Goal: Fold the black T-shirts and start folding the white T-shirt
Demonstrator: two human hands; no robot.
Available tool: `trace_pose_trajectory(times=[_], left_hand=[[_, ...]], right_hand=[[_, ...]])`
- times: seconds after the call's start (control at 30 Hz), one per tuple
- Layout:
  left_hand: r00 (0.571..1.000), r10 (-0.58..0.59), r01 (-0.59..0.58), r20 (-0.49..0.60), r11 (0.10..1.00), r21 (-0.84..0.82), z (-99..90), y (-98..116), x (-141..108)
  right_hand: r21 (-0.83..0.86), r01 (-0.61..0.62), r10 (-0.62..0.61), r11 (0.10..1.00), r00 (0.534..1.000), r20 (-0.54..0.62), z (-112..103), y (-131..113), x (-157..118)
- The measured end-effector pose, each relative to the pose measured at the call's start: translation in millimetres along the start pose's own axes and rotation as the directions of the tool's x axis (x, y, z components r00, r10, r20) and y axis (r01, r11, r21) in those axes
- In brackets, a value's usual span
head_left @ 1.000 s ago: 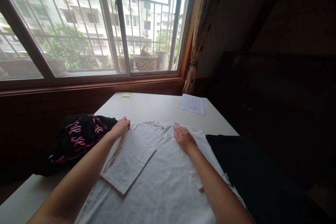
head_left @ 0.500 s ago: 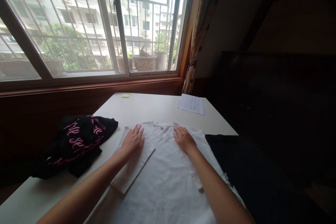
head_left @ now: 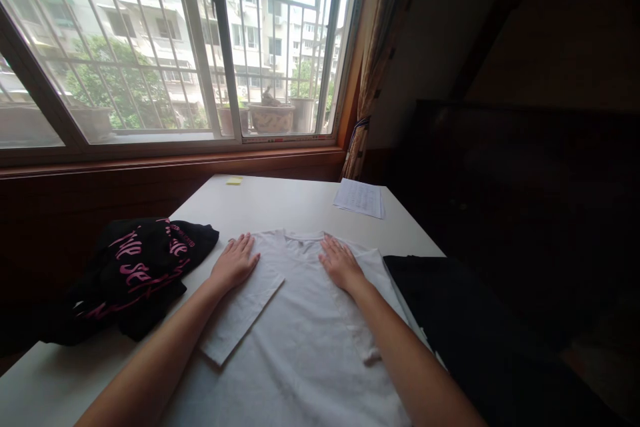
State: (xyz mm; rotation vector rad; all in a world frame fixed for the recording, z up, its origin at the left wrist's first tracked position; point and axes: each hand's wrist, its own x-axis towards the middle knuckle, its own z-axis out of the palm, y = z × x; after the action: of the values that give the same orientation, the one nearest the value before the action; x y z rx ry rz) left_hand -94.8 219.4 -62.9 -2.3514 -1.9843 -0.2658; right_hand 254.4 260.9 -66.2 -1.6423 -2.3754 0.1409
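A white T-shirt [head_left: 300, 320] lies spread on the table, its neckline facing the window and its sleeves laid inward over the body. My left hand [head_left: 236, 260] rests flat near the shirt's left shoulder, fingers stretched out. On the other side of the collar, my right hand [head_left: 341, 261] lies flat on the fabric by the right shoulder, its fingers extended too. Neither hand grips anything. Part of the right sleeve is hidden behind my right forearm.
Left of the shirt is a crumpled black garment [head_left: 145, 267] with pink lettering. Dark folded cloth [head_left: 450, 313] lies to the right. Printed papers [head_left: 359, 198] and a yellow sticky note [head_left: 235, 181] sit at the far end of the white table [head_left: 280, 203], below a barred window.
My left hand has slid outward to the left, toward the shirt's shoulder edge. My right hand stays by the collar's right side. The whole view has shifted slightly.
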Motion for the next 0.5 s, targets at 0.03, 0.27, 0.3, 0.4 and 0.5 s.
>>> trace_pose_trajectory(times=[0.03, 0.27, 0.3, 0.4, 0.5], left_hand=[[1.0, -0.001, 0.001, -0.001, 1.0, -0.001, 0.3, -3, 0], [0.999, -0.048, 0.048, 0.012, 0.999, -0.009, -2.6, -10, 5], [0.998, -0.055, 0.055, 0.013, 0.998, -0.01, -3.8, -7, 7], [0.999, -0.051, 0.051, 0.003, 0.999, -0.014, -5.4, 11, 18], [1.0, 0.003, -0.004, -0.006, 1.0, -0.031, -2.1, 37, 29]], right_hand=[[0.0, 0.007, -0.007, 1.0, 1.0, 0.002, -1, 1, 1], [-0.016, -0.088, 0.087, 0.996, 0.996, -0.011, -2, 6, 2], [-0.016, -0.071, 0.071, 0.997, 0.997, 0.003, -2, 5, 2], [-0.012, -0.001, 0.001, 1.0, 0.999, 0.047, -3, 1, 3], [-0.015, 0.029, -0.028, 0.999, 0.996, 0.079, -6, -1, 4]])
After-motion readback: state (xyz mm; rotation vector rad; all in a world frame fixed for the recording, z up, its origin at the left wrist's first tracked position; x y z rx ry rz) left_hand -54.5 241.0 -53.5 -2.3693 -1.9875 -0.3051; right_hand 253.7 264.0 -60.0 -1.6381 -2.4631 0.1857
